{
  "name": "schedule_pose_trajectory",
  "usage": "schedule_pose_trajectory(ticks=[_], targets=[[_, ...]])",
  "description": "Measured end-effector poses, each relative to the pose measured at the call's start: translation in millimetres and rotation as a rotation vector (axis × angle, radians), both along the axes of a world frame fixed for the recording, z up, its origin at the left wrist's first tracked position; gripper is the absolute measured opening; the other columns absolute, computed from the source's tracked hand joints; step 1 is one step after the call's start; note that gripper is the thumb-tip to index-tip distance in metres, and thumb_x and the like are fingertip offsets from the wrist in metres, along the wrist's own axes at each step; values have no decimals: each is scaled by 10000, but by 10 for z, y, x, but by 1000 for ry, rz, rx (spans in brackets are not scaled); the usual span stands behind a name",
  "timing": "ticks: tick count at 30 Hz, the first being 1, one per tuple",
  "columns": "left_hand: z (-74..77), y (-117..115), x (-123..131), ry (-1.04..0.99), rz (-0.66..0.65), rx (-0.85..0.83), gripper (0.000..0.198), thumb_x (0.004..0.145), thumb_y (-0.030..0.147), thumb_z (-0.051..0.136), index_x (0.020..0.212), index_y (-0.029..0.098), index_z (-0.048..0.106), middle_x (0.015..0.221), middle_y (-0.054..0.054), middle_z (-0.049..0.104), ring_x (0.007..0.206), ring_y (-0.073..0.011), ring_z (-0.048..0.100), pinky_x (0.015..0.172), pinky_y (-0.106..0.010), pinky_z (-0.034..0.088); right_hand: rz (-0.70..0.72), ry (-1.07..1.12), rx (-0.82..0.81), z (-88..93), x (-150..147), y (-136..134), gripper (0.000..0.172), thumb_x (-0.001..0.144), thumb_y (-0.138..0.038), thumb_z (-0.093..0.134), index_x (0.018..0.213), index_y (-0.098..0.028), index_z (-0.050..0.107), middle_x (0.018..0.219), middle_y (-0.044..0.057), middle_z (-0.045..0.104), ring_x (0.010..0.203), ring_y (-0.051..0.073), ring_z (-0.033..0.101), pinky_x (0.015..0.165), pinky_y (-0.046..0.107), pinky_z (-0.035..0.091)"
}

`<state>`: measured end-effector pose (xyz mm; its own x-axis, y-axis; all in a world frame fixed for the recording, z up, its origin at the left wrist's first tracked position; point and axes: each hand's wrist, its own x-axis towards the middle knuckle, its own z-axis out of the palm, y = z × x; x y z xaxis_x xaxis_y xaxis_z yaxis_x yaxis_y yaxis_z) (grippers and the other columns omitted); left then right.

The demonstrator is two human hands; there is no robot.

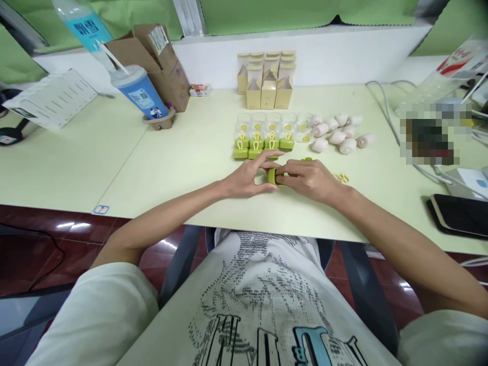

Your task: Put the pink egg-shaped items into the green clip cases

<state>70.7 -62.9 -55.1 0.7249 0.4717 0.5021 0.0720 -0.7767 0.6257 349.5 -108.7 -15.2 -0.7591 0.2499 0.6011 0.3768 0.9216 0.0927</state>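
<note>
A small green cap with a hollow opening sits between my hands, low over the table. My left hand holds it from the left, thumb below and a finger above, index finger stretched out. From the right, the bent fingers of my right hand reach into its opening and partly hide it. Just beyond stand several green caps, most topped with yellow loops. Behind these are rows of clear cups with yellow marks inside. More yellow loops lie beside my right wrist, and a green piece shows behind my right hand.
Pale pink rounded pieces lie in a group to the right. Several open cardboard boxes stand by the wall. A blue drink cup and a brown carton are at left; a phone and cables at right.
</note>
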Motion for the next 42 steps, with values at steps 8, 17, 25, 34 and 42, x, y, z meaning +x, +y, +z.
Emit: schedule_pose_trajectory(ticks=[8,17,25,34,42], targets=[[16,-44,8,-15,-35,21,1018,1009,687,939,1840,379,439,1626,-166,807,1470,-380,843,1244,-561,701,124,167,-264,46,9,38,214,1182,-228,743,1026,-270,883,979,30,918,792,207,767,711,363,599],[60,-113,45,-54,-50,124,1020,1112,686,813,1930,443,254,1691,-150,756,1450,-350,853,1227,-587,727,-97,333,-503,42,-17,26,469,1023,-711,911,1119,-279,756,1139,92,770,980,282,751,839,449,674],[104,-102,21,-21,71,315,853,1121,652,809,1831,387,418,1418,-123,880,1517,-371,743,1281,-742,646,-129,426,-829,127,-87,18,670,859,-838,985,1148,-295,719,1108,57,864,933,282,851,856,420,744],[74,-83,56,-103,110,462,704,1195,608,688,1823,432,423,1503,-141,728,1455,-335,736,1142,-638,736,-194,441,-822,161,-119,-54,279,969,-487,905,927,-245,772,848,13,839,784,236,802,782,371,665],[180,-78,9,38,314,456,366,1242,535,558,1453,288,727,1321,-126,857,1264,-323,830,1078,-581,713,-40,670,-1139,271,-167,-104,686,780,-837,1055,1027,-307,697,973,50,853,788,286,846,630,428,707]])
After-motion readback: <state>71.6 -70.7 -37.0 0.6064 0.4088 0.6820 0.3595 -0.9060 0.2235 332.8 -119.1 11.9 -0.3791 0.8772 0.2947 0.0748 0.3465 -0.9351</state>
